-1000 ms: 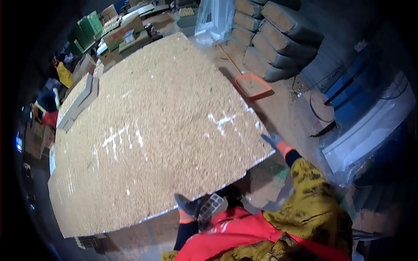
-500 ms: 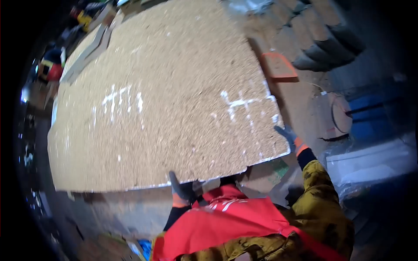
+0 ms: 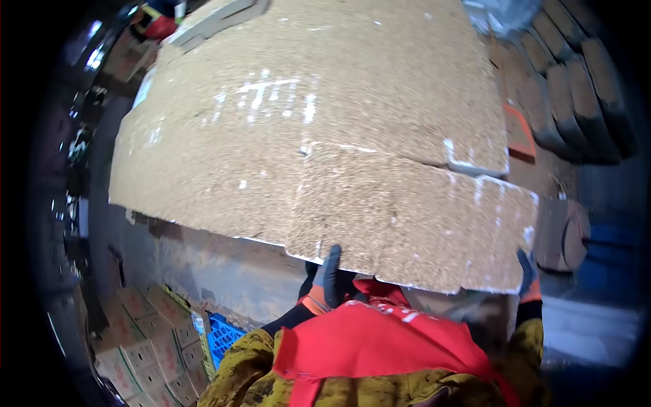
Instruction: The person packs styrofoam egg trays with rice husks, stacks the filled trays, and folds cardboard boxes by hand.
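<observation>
A long brown block (image 3: 413, 217) of pressed, coarse-grained material with white patches along its edges is between my two hands. My left hand (image 3: 330, 279) grips its near edge toward the left, with a gloved finger over the top. At the block's right end, my right hand (image 3: 528, 277) is closed around the edge; its fingers underneath are hidden. Behind the block lies a broad surface of the same brown material (image 3: 224, 156), marked with white streaks. The held block overlaps or abuts that surface and sits at an angle to it.
Thick brown slabs (image 3: 563, 88) stand in rows at the far right, near an orange dustpan-like object (image 3: 519, 132). Stacked cartons (image 3: 152, 339) and a blue crate (image 3: 224, 337) are at lower left. A grey angled strip (image 3: 220, 24) lies on the far brown surface.
The near right block has separated from the brown surface behind it and come toward me, opening a visible gap. Both hands moved with it, and my view has swung left.
</observation>
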{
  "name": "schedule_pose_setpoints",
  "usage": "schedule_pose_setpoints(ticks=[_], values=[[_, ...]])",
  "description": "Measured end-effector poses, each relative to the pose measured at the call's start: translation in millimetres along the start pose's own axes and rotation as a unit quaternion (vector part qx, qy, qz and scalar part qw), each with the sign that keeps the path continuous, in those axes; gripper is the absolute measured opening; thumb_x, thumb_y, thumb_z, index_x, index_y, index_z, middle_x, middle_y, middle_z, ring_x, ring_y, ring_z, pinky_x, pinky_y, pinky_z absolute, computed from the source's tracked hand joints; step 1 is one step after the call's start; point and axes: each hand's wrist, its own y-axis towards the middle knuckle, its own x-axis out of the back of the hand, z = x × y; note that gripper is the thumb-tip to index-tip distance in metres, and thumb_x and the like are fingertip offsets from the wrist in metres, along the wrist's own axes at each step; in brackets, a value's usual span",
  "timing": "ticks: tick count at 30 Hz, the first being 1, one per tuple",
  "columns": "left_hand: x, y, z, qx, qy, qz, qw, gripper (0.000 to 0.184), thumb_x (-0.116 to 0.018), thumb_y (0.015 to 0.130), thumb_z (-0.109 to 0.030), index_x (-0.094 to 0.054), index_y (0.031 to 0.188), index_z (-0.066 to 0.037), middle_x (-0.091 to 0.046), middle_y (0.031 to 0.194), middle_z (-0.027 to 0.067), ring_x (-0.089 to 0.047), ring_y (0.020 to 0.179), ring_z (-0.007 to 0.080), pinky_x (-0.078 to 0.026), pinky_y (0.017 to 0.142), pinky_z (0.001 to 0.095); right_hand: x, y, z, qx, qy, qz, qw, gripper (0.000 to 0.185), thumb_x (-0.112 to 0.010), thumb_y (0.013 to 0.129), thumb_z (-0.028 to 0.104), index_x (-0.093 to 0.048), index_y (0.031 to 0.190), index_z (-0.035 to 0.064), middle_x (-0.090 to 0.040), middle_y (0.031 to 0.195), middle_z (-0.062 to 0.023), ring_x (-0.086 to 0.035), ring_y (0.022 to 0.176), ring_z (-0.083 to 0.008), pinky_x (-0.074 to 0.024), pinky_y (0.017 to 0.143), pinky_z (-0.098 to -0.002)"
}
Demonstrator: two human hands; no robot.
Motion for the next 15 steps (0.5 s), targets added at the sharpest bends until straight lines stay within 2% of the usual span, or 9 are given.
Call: schedule_pose_setpoints(ticks=[3,5,7,8,9,11,13,14,15], values=[[14,-1,-31,-0.109,0.018,0.008,0.994,0.047,-0.047,0.094,-0.035,-0.04,0.132,-0.008,-0.049,0.127,0.0089,-0.049,0.114,0.0228,-0.041,0.094,0.038,-41,-4,-4,0.092,0.081,0.047,0.991,0.044,-0.054,0.09,0.02,-0.044,0.13,0.0045,-0.055,0.122,-0.0094,-0.055,0.107,-0.0218,-0.0456,0.091,-0.0338],[42,-2,-81,-0.125,0.029,-0.013,0.992,0.051,-0.047,0.093,-0.039,-0.04,0.132,-0.007,-0.05,0.128,0.0098,-0.048,0.116,0.0244,-0.037,0.098,0.0402,-76,-3,-4,0.068,0.004,0.071,0.995,0.048,-0.054,0.091,0.022,-0.039,0.133,0.0036,-0.054,0.122,-0.0089,-0.053,0.108,-0.021,-0.0442,0.093,-0.0347],[50,-11,-145,-0.13,-0.024,-0.051,0.99,0.055,-0.048,0.091,-0.042,-0.041,0.132,-0.006,-0.051,0.128,0.0113,-0.048,0.117,0.0253,-0.038,0.099,0.041,-165,-4,-12,0.092,-0.054,0.092,0.99,0.05,-0.054,0.091,0.021,-0.037,0.134,0.0028,-0.053,0.121,-0.0092,-0.054,0.106,-0.0204,-0.0446,0.092,-0.0345],[85,-4,-175,-0.205,0.008,-0.048,0.977,0.058,-0.051,0.088,-0.045,-0.042,0.132,-0.008,-0.051,0.128,0.0103,-0.048,0.116,0.025,-0.04,0.096,0.0421,-207,3,-26,0.118,-0.038,0.098,0.987,0.05,-0.059,0.087,0.018,-0.04,0.131,0.0026,-0.054,0.118,-0.0105,-0.055,0.103,-0.0193,-0.0462,0.088,-0.0327],[115,-6,-211,-0.194,0.022,-0.038,0.98,0.06,-0.053,0.086,-0.046,-0.041,0.133,-0.01,-0.05,0.129,0.0089,-0.047,0.118,0.0247,-0.04,0.097,0.0415,-249,11,-46,0.141,-0.021,0.103,0.984,0.051,-0.064,0.084,0.015,-0.042,0.129,0.0023,-0.055,0.116,-0.0119,-0.055,0.099,-0.0182,-0.0477,0.085,-0.0309],[168,-13,-284,-0.209,-0.032,-0.025,0.977,0.059,-0.055,0.086,-0.043,-0.043,0.132,-0.008,-0.051,0.127,0.0095,-0.049,0.115,0.0259,-0.038,0.099,0.0416,-340,9,-76,0.1,-0.021,0.111,0.988,0.056,-0.066,0.082,0.013,-0.04,0.13,0.0005,-0.054,0.117,-0.0134,-0.054,0.1,-0.0167,-0.0476,0.085,-0.0312],[227,-20,-356,-0.24,-0.012,-0.045,0.97,0.057,-0.054,0.086,-0.046,-0.047,0.129,-0.01,-0.055,0.122,0.0071,-0.051,0.111,0.0246,-0.041,0.096,0.0401,-430,21,-107,0.139,-0.207,0.119,0.961,0.062,-0.067,0.082,0.017,-0.036,0.132,-0.0031,-0.051,0.12,-0.014,-0.051,0.108,-0.0213,-0.0456,0.09,-0.0339],[267,-25,-393,-0.218,-0.021,-0.027,0.975,0.063,-0.061,0.083,-0.034,-0.037,0.135,-0.008,-0.058,0.117,0.0072,-0.054,0.106,0.0235,-0.041,0.095,0.0376,-469,24,-117,0.151,-0.287,0.12,0.938,0.06,-0.069,0.081,0.021,-0.04,0.128,-0.0026,-0.053,0.118,-0.0146,-0.054,0.103,-0.0213,-0.0467,0.087,-0.0336],[304,-23,-430,-0.221,0.045,-0.031,0.974,0.069,-0.063,0.082,-0.028,-0.028,0.138,-0.008,-0.051,0.124,0.0078,-0.048,0.113,0.0248,-0.035,0.099,0.0381,-514,23,-128,0.155,-0.359,0.128,0.912,0.059,-0.07,0.08,0.024,-0.043,0.125,-0.0022,-0.056,0.115,-0.0151,-0.056,0.099,-0.0213,-0.0478,0.085,-0.0333]])
